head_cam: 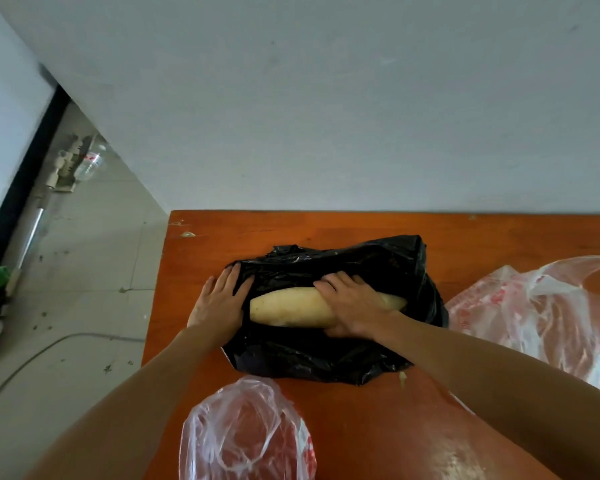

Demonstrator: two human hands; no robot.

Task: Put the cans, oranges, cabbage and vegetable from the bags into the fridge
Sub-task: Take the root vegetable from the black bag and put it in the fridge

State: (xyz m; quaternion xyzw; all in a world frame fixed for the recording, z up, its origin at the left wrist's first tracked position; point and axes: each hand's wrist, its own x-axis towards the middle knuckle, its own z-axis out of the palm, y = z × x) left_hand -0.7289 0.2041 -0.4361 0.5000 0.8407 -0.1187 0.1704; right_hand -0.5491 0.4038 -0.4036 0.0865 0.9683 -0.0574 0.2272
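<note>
The pale long vegetable (288, 306) is gripped around its middle by the right hand (355, 306), inside the black bag (326, 355) near the table's (465, 237) back edge. The bag's left rim is pinned flat by the open left hand (219, 303). The vegetable is best drawn out level, bag held down.
</note>
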